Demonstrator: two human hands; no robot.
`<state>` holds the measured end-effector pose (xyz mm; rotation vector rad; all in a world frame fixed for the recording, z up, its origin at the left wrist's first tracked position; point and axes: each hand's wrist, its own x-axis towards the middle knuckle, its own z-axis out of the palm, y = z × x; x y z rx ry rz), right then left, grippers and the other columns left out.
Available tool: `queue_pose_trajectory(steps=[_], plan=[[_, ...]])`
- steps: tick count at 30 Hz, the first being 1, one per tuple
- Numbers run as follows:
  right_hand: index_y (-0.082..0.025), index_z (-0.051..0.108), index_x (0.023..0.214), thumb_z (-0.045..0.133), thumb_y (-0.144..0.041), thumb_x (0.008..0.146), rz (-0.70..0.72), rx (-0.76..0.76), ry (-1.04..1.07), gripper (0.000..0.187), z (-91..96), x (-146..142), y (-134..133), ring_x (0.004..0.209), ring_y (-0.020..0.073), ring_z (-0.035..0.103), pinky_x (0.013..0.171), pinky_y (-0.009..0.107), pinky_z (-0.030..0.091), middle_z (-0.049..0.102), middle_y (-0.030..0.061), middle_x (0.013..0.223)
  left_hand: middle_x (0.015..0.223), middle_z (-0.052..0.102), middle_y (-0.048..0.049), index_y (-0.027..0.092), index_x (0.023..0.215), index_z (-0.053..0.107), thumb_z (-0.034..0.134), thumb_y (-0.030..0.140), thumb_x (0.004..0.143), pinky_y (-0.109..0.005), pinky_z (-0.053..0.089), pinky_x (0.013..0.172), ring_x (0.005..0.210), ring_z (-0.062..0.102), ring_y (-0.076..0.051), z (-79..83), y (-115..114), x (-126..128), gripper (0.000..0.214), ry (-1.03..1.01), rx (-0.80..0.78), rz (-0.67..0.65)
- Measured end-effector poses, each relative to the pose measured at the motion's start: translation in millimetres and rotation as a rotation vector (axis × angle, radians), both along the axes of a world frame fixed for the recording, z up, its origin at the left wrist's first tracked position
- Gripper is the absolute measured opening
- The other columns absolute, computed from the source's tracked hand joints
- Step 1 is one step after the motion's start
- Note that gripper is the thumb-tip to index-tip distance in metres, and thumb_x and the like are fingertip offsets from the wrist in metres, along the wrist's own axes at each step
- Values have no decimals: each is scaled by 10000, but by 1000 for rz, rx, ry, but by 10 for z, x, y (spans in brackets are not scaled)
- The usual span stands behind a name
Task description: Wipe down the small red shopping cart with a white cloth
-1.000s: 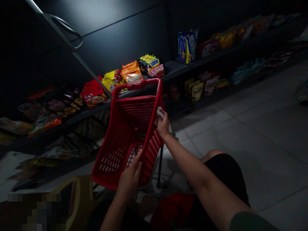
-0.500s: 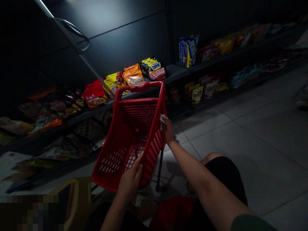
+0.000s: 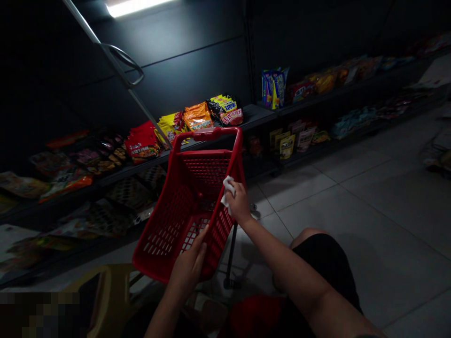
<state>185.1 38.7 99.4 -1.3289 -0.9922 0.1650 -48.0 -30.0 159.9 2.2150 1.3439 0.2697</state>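
A red plastic shopping basket [image 3: 169, 216] is tilted up in front of me, its open mouth facing me and its handle [image 3: 207, 134] raised at the far end. My left hand [image 3: 190, 263] grips the basket's near rim, thumb inside. My right hand [image 3: 238, 203] is closed on a small white cloth [image 3: 227, 187] and presses it against the basket's right rim. My knee in black shorts [image 3: 327, 263] shows at lower right.
Dark shelves [image 3: 257, 110] with snack packets [image 3: 197, 116] run along the wall behind the basket. A metal pole with a loop [image 3: 123, 63] slants at upper left. A yellow stool [image 3: 105, 291] stands at lower left. A black stand [image 3: 229, 263] rises from the grey tiled floor [image 3: 369, 206].
My right hand with the cloth slid along the basket's right rim, first outward, then back down toward me. The view tilted upward slightly. My left hand kept its grip.
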Motion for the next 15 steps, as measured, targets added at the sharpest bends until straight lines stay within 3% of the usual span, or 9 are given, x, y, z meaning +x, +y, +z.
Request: queue_pose_trajectory(steps=[4, 10, 12, 15], plan=[[-227, 643, 1230, 532, -113, 877, 132, -67, -289, 387, -49, 83, -199, 1162, 223, 561, 1049, 376, 439, 635, 81, 1197, 1204, 740, -72, 285, 1516, 414, 343, 371, 996, -279, 524, 889, 1044, 724, -216, 32, -13, -18, 532, 10, 4, -16], [-214, 669, 1248, 482, -39, 894, -76, -267, -447, 436, 348, 722, 237, 1105, 231, 551, 1001, 342, 447, 608, 100, 1238, 1278, 705, -77, 300, 1530, 385, 309, 379, 1013, -307, 520, 913, 1088, 710, -227, -25, -23, 1, 529, -10, 20, 2], [-227, 666, 1249, 495, -41, 895, -81, -297, -472, 435, 392, 694, 237, 1056, 228, 552, 966, 332, 460, 616, 92, 1181, 1323, 678, -77, 310, 1535, 372, 300, 390, 1016, -321, 514, 928, 1131, 692, -238, -33, -7, 7, 530, -4, 15, 1], [-259, 655, 1247, 521, -74, 910, -37, -304, -544, 407, 251, 335, -48, 1024, 218, 548, 910, 310, 477, 619, 80, 1138, 1313, 683, -79, 310, 1542, 356, 292, 400, 1017, -336, 514, 929, 1147, 684, -252, -21, 24, -7, 536, 25, 2, 7]])
